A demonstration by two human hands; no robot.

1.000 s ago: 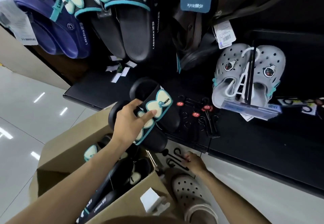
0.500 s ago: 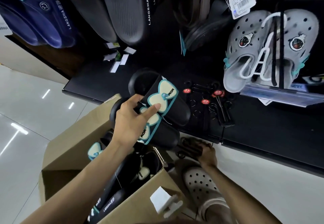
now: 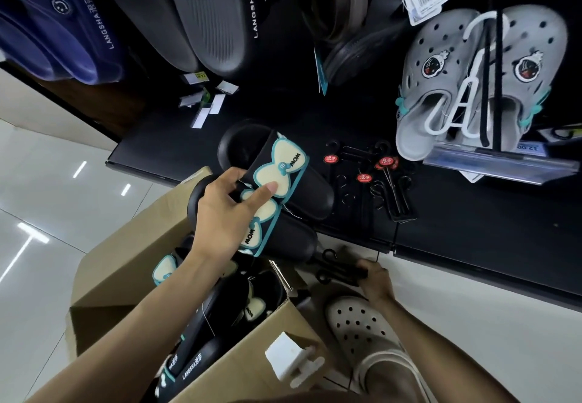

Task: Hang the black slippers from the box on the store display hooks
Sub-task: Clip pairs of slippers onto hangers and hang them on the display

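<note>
Black slippers (image 3: 277,194) sit gripped as a pair in her left hand (image 3: 226,213) above the box (image 3: 132,264), while her right hand (image 3: 376,281) pinches a hanger (image 3: 338,268), likely next clipped onto them.

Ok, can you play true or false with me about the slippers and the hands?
1. The left hand holds a pair of black slippers with cream bows. True.
2. The right hand is empty. False: it grips a black plastic hanger.
3. The brown cardboard box still has slippers inside. True.
4. The grey clogs with holes lie on the floor. False: they hang on a white hanger.
5. Spare black hangers with red tags lie on the black shelf. True.
</note>
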